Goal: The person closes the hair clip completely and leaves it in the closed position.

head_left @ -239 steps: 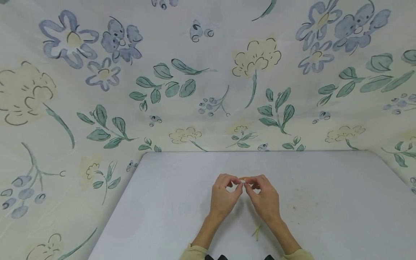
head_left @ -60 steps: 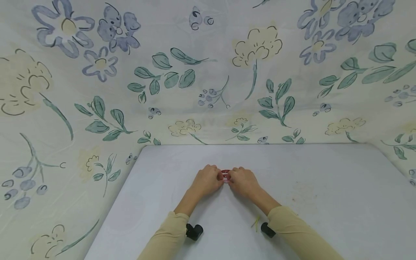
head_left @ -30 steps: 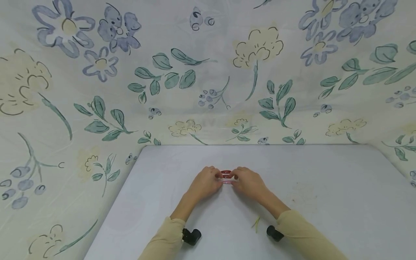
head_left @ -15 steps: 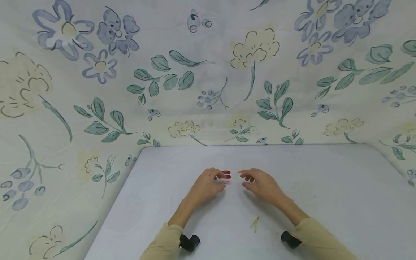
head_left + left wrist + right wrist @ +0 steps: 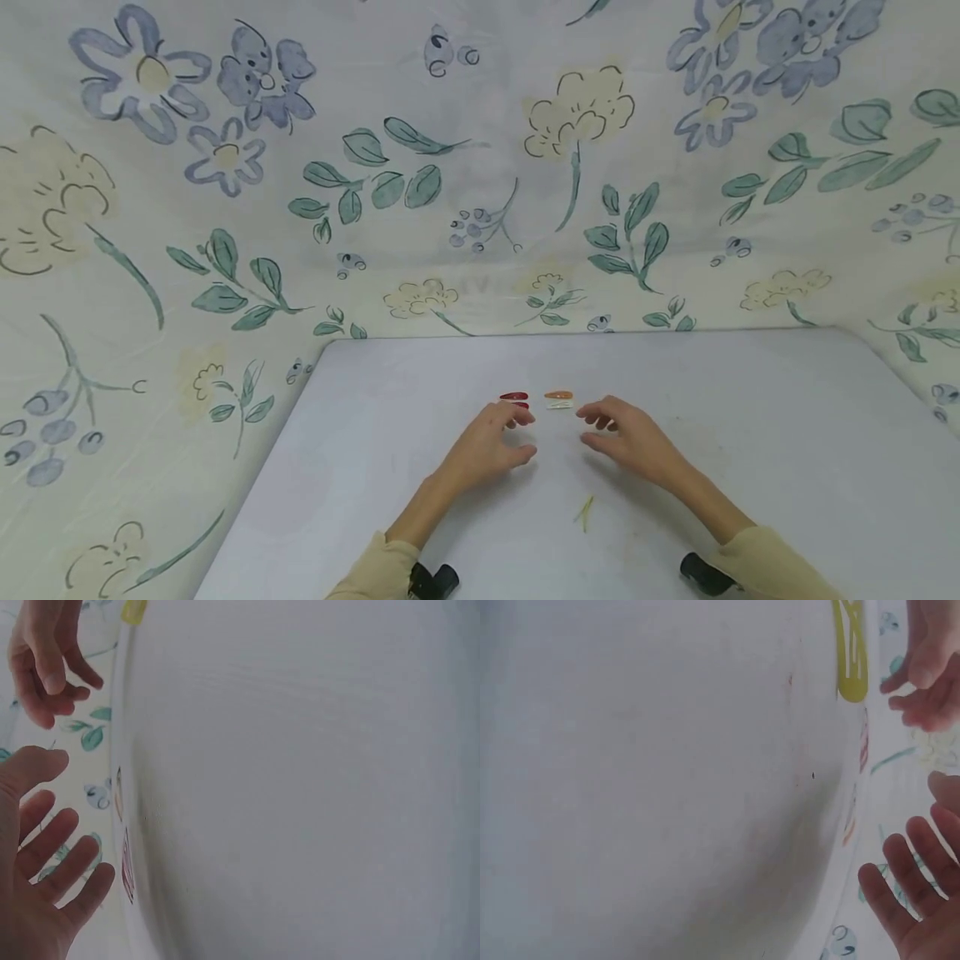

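Observation:
My left hand hovers over the table, thumb and fingers apart, holding nothing. Just beyond its fingertips lies a red snap hair clip, with a second red clip partly hidden by the fingers. To their right an orange hair clip lies behind a white hair clip. My right hand, also holding nothing, is to the right of this pair with its fingers loosely bent. A yellow hair clip, its two arms spread, lies nearer the body; the right wrist view shows its rounded end.
Everything lies on a white table. Behind it hangs a floral cloth. Black wrist devices sit at both sleeves. Small specks mark the tabletop near the right arm.
Earlier both hands met at the clips, the right one pinching the orange and white pair. Now that pair lies released beside the red ones, and the hands have drawn apart and back; the pink clip is hidden.

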